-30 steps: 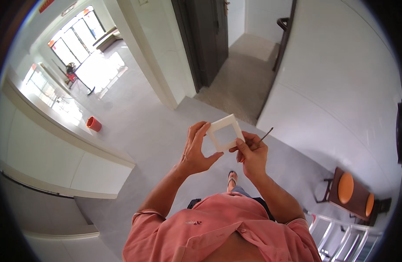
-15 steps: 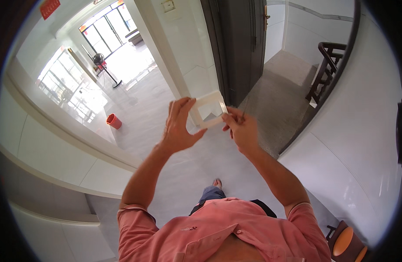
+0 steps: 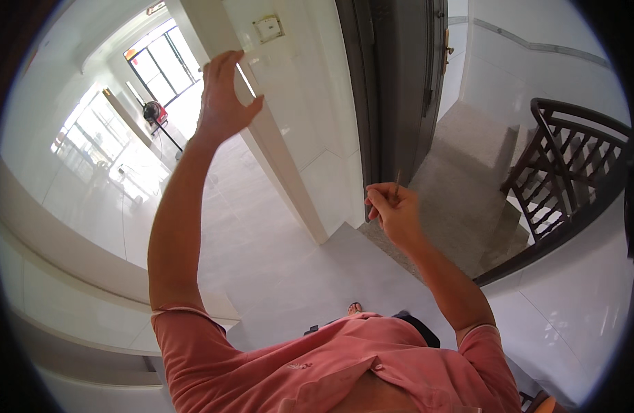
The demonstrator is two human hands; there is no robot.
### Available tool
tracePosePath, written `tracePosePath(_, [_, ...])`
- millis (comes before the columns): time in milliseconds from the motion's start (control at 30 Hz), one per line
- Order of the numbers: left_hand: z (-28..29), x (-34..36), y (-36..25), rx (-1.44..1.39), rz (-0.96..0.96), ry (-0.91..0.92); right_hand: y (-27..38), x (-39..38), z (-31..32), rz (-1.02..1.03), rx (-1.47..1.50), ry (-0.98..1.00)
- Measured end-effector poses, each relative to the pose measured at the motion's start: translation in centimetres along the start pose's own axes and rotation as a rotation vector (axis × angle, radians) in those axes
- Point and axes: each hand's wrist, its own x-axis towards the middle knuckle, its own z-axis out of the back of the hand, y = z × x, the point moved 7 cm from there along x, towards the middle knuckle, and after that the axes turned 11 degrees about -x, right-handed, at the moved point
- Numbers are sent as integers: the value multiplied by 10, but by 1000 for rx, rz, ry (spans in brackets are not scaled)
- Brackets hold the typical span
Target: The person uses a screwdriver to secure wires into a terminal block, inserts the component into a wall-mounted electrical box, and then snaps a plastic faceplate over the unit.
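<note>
My left hand (image 3: 224, 103) is raised beside the wall corner, fingers and thumb curved apart. Between their tips shows a thin bright white edge, which fits the white square frame (image 3: 246, 80) turned edge-on. To the right of that hand, a square white wall fitting (image 3: 268, 29) with a yellowish middle sits on the tiled wall, apart from the fingers. Lower and to the right, my right hand (image 3: 396, 210) is closed around a thin rod (image 3: 398, 180) whose end sticks up past the fingers; its kind is unclear.
A dark door (image 3: 392, 89) stands right of the tiled wall. Beyond it, dark wooden railings (image 3: 568, 155) border the stairs. Far left, a standing fan (image 3: 153, 112) is near the bright windows (image 3: 162, 65). A protruding wall corner (image 3: 282, 165) separates the rooms.
My left hand has moved up and left, taking the white square frame away from my right hand. My right hand has shifted slightly right and down, still holding the thin rod. The view has turned.
</note>
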Motion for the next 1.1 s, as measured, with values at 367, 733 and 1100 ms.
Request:
tracePosePath(367, [-96,72,157,190,69,23,-72,166,-9,-15,-3,110])
tracePosePath(733, [-146,91,220,383,220,143,-99,339,-6,12,34,374])
tracePosePath(1100, [-179,104,226,421,291,161,-110,430,-19,105,88,548])
